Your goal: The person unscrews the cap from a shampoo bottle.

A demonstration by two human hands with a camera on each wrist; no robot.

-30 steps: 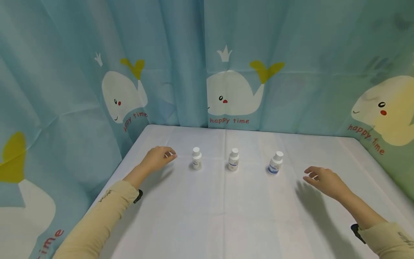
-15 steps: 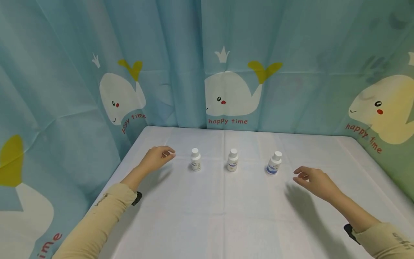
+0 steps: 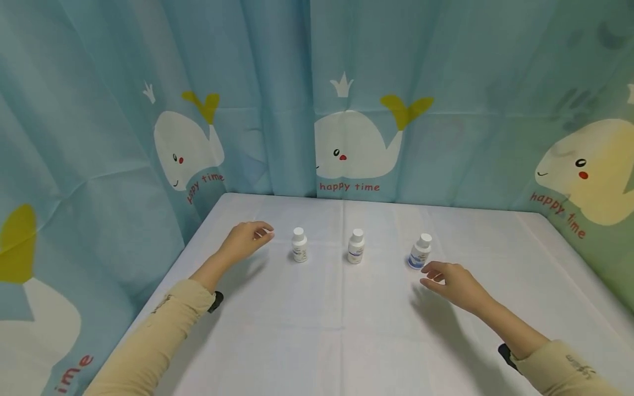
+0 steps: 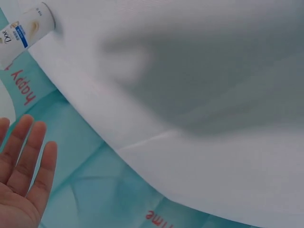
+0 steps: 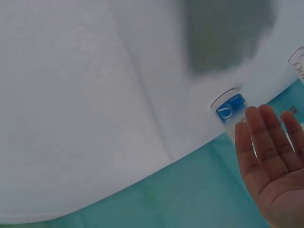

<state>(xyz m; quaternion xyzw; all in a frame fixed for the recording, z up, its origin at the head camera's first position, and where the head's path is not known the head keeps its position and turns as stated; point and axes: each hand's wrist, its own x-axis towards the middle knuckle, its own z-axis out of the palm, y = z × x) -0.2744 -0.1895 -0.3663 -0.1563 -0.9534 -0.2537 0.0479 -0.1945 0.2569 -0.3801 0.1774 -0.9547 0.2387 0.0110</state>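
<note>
Three small white bottles with white caps stand upright in a row: a left bottle [image 3: 299, 251], a middle bottle [image 3: 355, 251] and a right bottle [image 3: 419, 253] with a broad blue label band. My left hand [image 3: 245, 242] hovers to the left of the left bottle, apart from it, fingers loosely bent and holding nothing. Close in front and to the right of the right bottle is my right hand [image 3: 456, 284], its fingers relaxed with nothing in them. In the right wrist view, the fingers [image 5: 266, 142] partly cover the blue-labelled bottle [image 5: 230, 107]; contact cannot be told.
A white cloth covers the table [image 3: 297, 341]. Blue-green curtains [image 3: 277, 110] printed with whales hang along its back and sides. Both hands cast shadows on the cloth. A dark strap [image 3: 506, 356] shows at the right cuff.
My right hand has moved left, from well right of the right bottle to close beside it. The left hand has hardly moved. The bottles stay in place.
</note>
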